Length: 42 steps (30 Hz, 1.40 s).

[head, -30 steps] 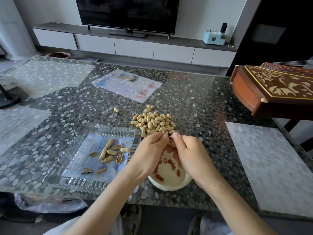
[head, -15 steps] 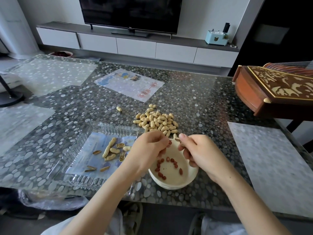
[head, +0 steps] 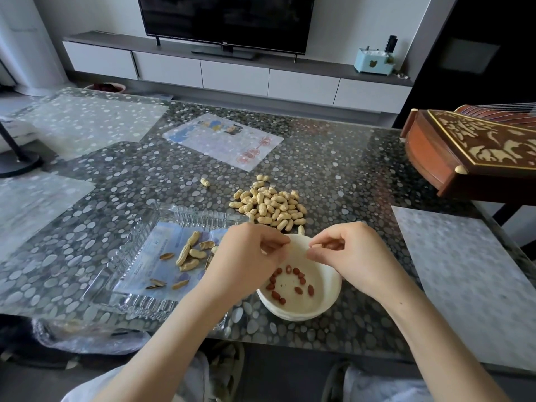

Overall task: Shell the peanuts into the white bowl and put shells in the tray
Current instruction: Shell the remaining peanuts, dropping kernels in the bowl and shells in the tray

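RISK | left hand (head: 252,256) and right hand (head: 348,253) above white bowl (head: 326,298), each grip pinched, contents too small to tell | kernels (head: 310,290) inside bowl; peanut pile (head: 269,207) behind; glass tray (head: 121,256) left | shell crumbs may drop among kernels, since the hands are over the bowl

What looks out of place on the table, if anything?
One unshelled peanut lies alone on the pebble-patterned table, apart from the peanut pile, to its left. Otherwise nothing odd: kernels sit in the white bowl, shells in the glass tray.
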Available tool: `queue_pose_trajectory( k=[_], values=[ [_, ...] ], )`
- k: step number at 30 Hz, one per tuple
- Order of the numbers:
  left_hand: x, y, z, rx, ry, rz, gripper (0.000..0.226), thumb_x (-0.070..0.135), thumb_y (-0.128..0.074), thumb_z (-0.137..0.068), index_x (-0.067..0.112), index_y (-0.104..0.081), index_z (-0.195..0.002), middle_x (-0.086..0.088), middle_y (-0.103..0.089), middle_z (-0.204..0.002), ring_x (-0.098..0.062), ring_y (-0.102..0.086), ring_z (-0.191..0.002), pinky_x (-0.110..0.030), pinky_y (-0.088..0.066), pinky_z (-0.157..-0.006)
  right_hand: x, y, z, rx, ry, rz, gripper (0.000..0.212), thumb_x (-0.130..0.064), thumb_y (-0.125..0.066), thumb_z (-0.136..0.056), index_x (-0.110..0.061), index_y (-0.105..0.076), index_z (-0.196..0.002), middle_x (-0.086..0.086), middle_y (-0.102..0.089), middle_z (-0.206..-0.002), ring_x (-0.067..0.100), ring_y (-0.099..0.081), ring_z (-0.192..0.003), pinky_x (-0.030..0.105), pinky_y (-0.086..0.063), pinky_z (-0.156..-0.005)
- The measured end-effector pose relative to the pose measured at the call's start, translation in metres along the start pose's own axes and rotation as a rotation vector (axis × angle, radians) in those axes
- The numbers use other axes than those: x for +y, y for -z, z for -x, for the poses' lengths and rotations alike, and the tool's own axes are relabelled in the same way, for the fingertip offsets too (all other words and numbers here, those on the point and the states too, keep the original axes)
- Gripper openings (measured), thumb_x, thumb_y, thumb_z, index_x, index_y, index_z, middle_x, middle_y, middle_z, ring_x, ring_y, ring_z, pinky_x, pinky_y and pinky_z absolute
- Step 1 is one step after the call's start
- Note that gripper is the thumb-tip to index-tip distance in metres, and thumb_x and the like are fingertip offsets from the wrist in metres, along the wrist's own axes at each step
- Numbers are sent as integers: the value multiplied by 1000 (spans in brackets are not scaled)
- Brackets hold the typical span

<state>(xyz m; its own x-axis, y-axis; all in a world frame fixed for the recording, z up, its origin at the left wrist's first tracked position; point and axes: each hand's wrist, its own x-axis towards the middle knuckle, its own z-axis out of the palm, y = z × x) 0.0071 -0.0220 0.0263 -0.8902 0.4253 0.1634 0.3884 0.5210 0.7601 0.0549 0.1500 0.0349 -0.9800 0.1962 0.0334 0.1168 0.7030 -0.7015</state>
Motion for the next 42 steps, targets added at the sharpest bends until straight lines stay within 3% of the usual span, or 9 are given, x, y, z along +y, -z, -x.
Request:
queue_pose_trajectory(
  k=[6, 9, 12, 14, 19, 26, 32, 37, 42],
  values=[
    [-3, 6, 0, 11, 30, 21, 14, 17, -68, -84, 20, -74, -96, 15, -67, -80, 8, -58, -69, -1, -43, -65, -1, 3, 0, -86, 28, 7, 16, -21, -75, -81, -27, -74, -96, -14, -70, -79, -11, -59, -63, 9, -43, -58],
    [-7, 15, -2, -24, 197, 346, 7, 12, -65, -87, 14, -71, -83, 4, -71, -72, -6, -63, -65, -14, -51, -65, -3, 1, -1, -102, 53, -95, 9, -22, -71, -85, -26, -75, -91, -12, -70, -75, -4, -60, -61, 14, -46, -60],
    [-20, 34, -6, 13, 440, 663, 15, 5, -57, -90, 4, -66, -79, -5, -65, -65, -10, -52, -53, -13, -42, -46, -8, -3, -3, -112, -6, -325, 15, -29, -65, -87, -19, -75, -84, -4, -66, -63, 7, -54, -54, 21, -46, -56],
    [-34, 45, -7, 84, 503, 467, 18, 7, -56, -91, 3, -65, -76, -5, -60, -60, -10, -48, -47, -13, -36, -41, -14, -7, -5, -138, -65, -468, 29, -35, -62, -83, -8, -73, -82, -3, -60, -58, 9, -49, -52, 20, -42, -50],
    [-58, 53, -2, 126, 348, -261, 19, 23, -55, -94, 20, -68, -107, 2, -65, -61, -2, -46, -35, -11, -34, -36, -28, -20, -8, -230, -125, -658, 50, -42, -57, -77, 7, -64, -79, -3, -50, -53, 7, -38, -46, 17, -32, -41],
    [-5, 25, 9, -60, -65, 205, 52, 58, -36, -83, 11, -58, -78, 0, -48, -62, -5, -37, -51, -18, -31, -49, -30, -29, -8, -206, -47, -417, 48, -65, -47, -78, -23, -62, -58, -7, -46, -51, 7, -41, -47, 28, -35, -54],
    [4, 5, 0, 6, -121, 193, 33, 23, -42, -99, -1, -56, -82, 3, -46, -63, -5, -39, -57, -17, -33, -53, -31, -25, -2, -138, -23, -398, 49, -60, -37, -82, -17, -51, -65, -3, -40, -59, 9, -38, -55, 35, -35, -60],
    [13, -11, 0, 117, -104, 209, 31, 20, -43, -99, 8, -44, -70, 3, -42, -61, -6, -37, -57, -19, -32, -52, -27, -27, 2, -52, -140, -490, 48, -65, -44, -79, -20, -49, -62, -4, -36, -56, 17, -39, -58, 37, -36, -61],
    [22, -24, -2, 114, -59, 314, 35, 19, -42, -100, 13, -37, -65, 5, -40, -60, -6, -33, -55, -22, -29, -53, -22, -28, 6, 95, -41, -439, 39, -43, -39, -96, -21, -52, -68, -15, -44, -46, 3, -42, -50, 24, -37, -55]
  ],
)
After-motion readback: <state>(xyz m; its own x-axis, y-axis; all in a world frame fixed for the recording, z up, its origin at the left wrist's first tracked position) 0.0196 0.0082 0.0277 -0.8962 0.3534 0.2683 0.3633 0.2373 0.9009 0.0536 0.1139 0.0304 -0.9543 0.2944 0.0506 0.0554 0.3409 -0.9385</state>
